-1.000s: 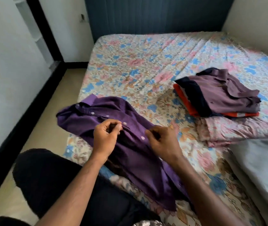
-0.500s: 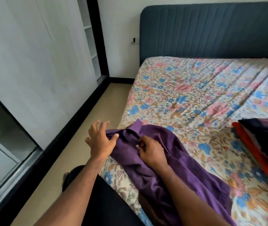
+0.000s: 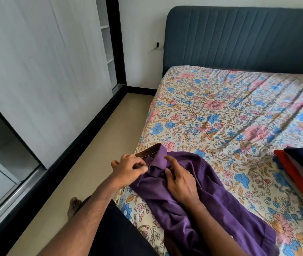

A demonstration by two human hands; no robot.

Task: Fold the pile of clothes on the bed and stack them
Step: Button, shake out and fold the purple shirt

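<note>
Wide stretch of bare flowered sheet [image 3: 220, 115] open beyond the purple shirt [image 3: 193, 196], up to the padded headboard [image 3: 239, 37]. Blocked on the right by the stack of folded clothes [image 3: 301, 170] at the frame edge, with a strip of sheet between stack and shirt. Near bed edge taken up by the shirt, with the left hand [image 3: 128, 169] at its collar and the right hand [image 3: 182, 183] on its chest. Strip of floor [image 3: 84, 163] open to the left, walled by the sliding wardrobe doors [image 3: 45, 71]; bare foot [image 3: 74, 206] on it.
</note>
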